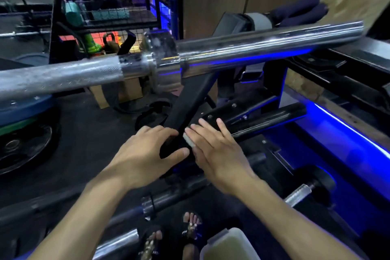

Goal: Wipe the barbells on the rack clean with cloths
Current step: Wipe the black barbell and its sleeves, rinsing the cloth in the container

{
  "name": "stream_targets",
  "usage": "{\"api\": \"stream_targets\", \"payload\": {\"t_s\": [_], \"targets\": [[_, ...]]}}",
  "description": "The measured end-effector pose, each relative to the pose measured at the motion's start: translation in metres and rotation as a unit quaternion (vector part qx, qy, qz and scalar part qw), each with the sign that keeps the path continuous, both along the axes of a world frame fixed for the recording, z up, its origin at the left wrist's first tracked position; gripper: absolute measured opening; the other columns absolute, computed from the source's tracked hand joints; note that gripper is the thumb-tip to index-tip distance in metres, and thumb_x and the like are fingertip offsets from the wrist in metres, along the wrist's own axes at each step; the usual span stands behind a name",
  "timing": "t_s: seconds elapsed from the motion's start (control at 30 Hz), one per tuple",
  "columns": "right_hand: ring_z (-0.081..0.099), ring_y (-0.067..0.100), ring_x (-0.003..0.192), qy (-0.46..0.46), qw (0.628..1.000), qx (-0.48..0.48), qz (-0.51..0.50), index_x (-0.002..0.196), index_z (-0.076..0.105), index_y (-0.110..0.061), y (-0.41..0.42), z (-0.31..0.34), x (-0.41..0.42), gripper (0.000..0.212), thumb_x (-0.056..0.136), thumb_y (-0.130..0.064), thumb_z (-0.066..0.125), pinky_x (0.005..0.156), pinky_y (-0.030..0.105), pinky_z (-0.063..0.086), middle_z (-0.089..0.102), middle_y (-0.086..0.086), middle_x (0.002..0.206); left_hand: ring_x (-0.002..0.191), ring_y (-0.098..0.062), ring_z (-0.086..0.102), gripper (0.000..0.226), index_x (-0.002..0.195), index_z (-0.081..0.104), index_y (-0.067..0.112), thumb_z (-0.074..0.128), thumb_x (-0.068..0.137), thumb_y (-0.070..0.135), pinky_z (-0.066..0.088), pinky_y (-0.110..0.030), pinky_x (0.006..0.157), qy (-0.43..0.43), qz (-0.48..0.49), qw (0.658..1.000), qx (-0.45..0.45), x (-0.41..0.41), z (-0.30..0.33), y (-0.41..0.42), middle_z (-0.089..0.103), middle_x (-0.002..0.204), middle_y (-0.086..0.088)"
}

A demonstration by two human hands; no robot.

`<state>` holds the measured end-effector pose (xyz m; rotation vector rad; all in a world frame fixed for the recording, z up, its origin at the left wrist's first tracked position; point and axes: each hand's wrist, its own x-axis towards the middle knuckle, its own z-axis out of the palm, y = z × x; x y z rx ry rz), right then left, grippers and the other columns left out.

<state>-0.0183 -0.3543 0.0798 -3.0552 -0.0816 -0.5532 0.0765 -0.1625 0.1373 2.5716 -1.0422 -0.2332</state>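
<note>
The barbell (190, 57) lies across the upper half of the view on the rack (190, 103), knurled shaft toward 9 o'clock, smooth chrome sleeve toward 2 o'clock. It looks heavy, rigid and slick on the sleeve, so it is better wiped in place than lifted. Below it, the left hand (147, 150) grips a black cloth (168, 152) against the rack's slanted post. The right hand (213, 150), fingers nearly straight, presses a small pale wad (188, 140), soft and light.
</note>
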Motion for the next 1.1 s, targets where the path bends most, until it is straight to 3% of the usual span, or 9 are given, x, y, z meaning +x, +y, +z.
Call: {"api": "stream_targets", "payload": {"t_s": [0.13,0.27,0.37,0.5,0.63,0.77,0.93,1.03,1.1], "targets": [[0.052,0.024,0.138,0.04,0.995,-0.073,-0.054,0.138,0.06,-0.019,-0.075,0.006,-0.001,0.055,0.095,-0.023,0.027,0.12,0.054,0.027,0.062,0.001,0.141,0.104,-0.011,0.06,0.063,0.138,0.05,0.05,0.037,0.086,0.083,0.052,-0.032,0.09,0.044,-0.001,0.998,0.038,0.005,-0.005,-0.012,0.057,0.117,0.013],[0.051,0.035,0.137,0.014,0.972,0.052,-0.23,0.131,0.065,-0.012,-0.146,0.018,-0.021,0.058,0.097,-0.022,0.02,0.119,0.055,0.024,0.066,0.009,0.133,0.11,-0.004,0.049,0.056,0.138,0.053,0.047,0.05,0.088,0.072,0.048,-0.033,0.094,0.011,0.005,1.0,-0.012,-0.008,-0.009,-0.011,0.054,0.106,0.025],[0.056,0.037,0.123,-0.007,0.982,-0.022,-0.188,0.118,0.071,-0.012,-0.087,0.011,-0.002,0.047,0.09,-0.015,0.033,0.11,0.053,0.037,0.07,0.008,0.122,0.111,-0.003,0.046,0.056,0.133,0.056,0.044,0.057,0.084,0.07,0.048,-0.033,0.094,-0.028,0.005,0.998,-0.048,-0.014,-0.014,-0.013,0.059,0.107,0.026],[0.044,0.024,0.143,-0.013,0.999,0.039,-0.02,0.142,0.057,-0.01,-0.049,-0.001,-0.006,0.049,0.102,-0.02,0.028,0.126,0.048,0.019,0.057,0.003,0.145,0.097,-0.007,0.049,0.051,0.122,0.06,0.04,0.071,0.077,0.062,0.048,-0.035,0.086,-0.09,0.01,0.993,-0.072,-0.019,-0.024,-0.014,0.061,0.104,0.024],[0.053,0.03,0.135,-0.007,0.989,-0.011,-0.144,0.134,0.062,-0.013,-0.119,0.002,-0.01,0.051,0.09,-0.015,0.037,0.118,0.058,0.029,0.065,0.006,0.136,0.096,-0.015,0.054,0.056,0.119,0.059,0.037,0.082,0.071,0.056,0.046,-0.037,0.085,-0.142,0.032,0.988,-0.048,-0.026,-0.03,-0.017,0.059,0.104,0.021],[0.051,0.043,0.133,-0.038,0.965,0.072,-0.248,0.124,0.067,-0.005,-0.121,0.012,-0.007,0.051,0.094,-0.012,0.027,0.116,0.058,0.029,0.069,0.014,0.123,0.103,-0.019,0.059,0.054,0.125,0.063,0.028,0.055,0.086,0.066,0.044,-0.039,0.095,-0.176,0.049,0.981,-0.06,-0.027,-0.026,-0.024,0.066,0.108,0.015],[0.045,0.03,0.142,-0.012,0.996,0.061,-0.064,0.137,0.06,-0.009,-0.07,0.005,-0.017,0.053,0.098,-0.016,0.024,0.122,0.051,0.026,0.061,0.006,0.141,0.111,-0.019,0.062,0.056,0.126,0.068,0.029,0.039,0.099,0.068,0.039,-0.04,0.106,-0.182,0.039,0.982,-0.021,-0.026,-0.03,-0.029,0.073,0.108,0.013],[0.047,0.03,0.141,0.012,0.986,0.006,-0.164,0.137,0.06,-0.011,-0.128,0.008,-0.018,0.062,0.089,-0.018,0.022,0.121,0.052,0.023,0.065,0.005,0.137,0.103,-0.021,0.065,0.055,0.123,0.069,0.028,0.043,0.094,0.068,0.04,-0.039,0.101,-0.185,0.044,0.981,-0.03,-0.027,-0.033,-0.028,0.074,0.103,0.013],[0.047,0.034,0.14,0.016,0.972,0.042,-0.232,0.134,0.064,-0.01,-0.143,0.016,-0.014,0.064,0.089,-0.017,0.018,0.122,0.051,0.02,0.068,0.006,0.13,0.099,-0.022,0.065,0.057,0.121,0.07,0.027,0.043,0.09,0.066,0.041,-0.039,0.098,-0.192,0.051,0.979,-0.035,-0.029,-0.034,-0.029,0.075,0.101,0.012]]}}
